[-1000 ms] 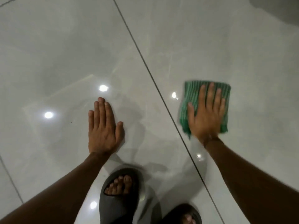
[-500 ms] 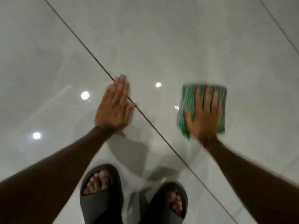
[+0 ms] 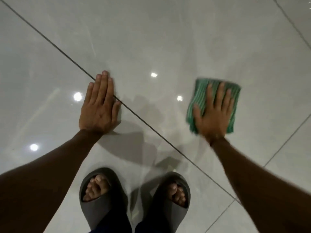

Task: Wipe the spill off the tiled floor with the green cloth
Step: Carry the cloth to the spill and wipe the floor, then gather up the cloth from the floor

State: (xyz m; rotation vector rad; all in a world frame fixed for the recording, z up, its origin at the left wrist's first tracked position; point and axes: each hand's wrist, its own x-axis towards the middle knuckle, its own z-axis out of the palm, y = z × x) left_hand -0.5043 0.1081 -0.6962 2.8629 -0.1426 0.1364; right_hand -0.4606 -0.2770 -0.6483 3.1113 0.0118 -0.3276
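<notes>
A folded green striped cloth (image 3: 202,96) lies flat on the glossy grey tiled floor (image 3: 151,39) at the right. My right hand (image 3: 213,115) presses down on it, palm flat and fingers spread, covering most of it. My left hand (image 3: 99,105) rests flat on the bare floor at the left, fingers together, its fingertips over a dark grout line (image 3: 148,125), holding nothing. A faint wet sheen shows on the tile between the two hands; I cannot make out a distinct spill.
My two feet in dark grey open-toe slides (image 3: 101,195) (image 3: 171,194) stand close below the hands. More grout lines (image 3: 286,142) cross at the right. Bright ceiling lights reflect as round spots (image 3: 77,96) on the tiles.
The view has swung so both feet now show. My right hand with the cloth has slid a little to the right, away from the grout line. The left hand now rests on the grout line.
</notes>
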